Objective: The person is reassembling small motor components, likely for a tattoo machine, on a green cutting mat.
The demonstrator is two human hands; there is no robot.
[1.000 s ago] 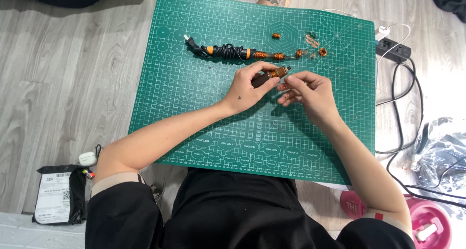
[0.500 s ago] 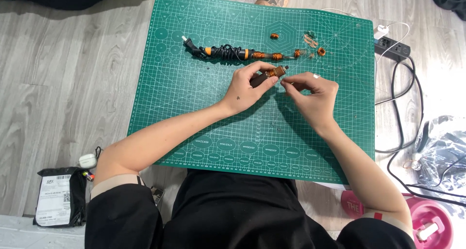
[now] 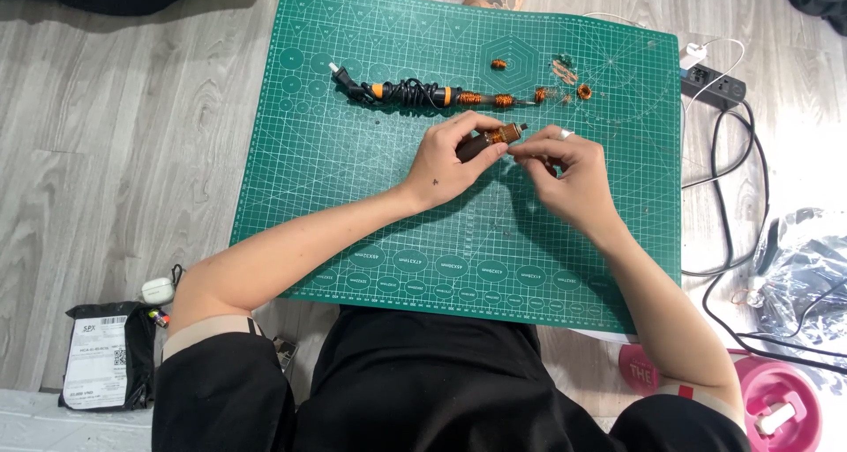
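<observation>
Copper-wound dark cylinder (image 3: 490, 140) sits pinched in my left hand (image 3: 450, 156) fingers, while my right hand (image 3: 565, 165) fingers are pressed together at its coil end. Beyond both, a soldering iron (image 3: 415, 93) lies on the green cutting mat (image 3: 353, 196).

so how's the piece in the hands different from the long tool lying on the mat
The held piece is short, dark and lifted between the left hand and right hand. The long tool lies flat on the green mat, untouched, with black cord coiled around it. Both carry copper-coloured windings.
</observation>
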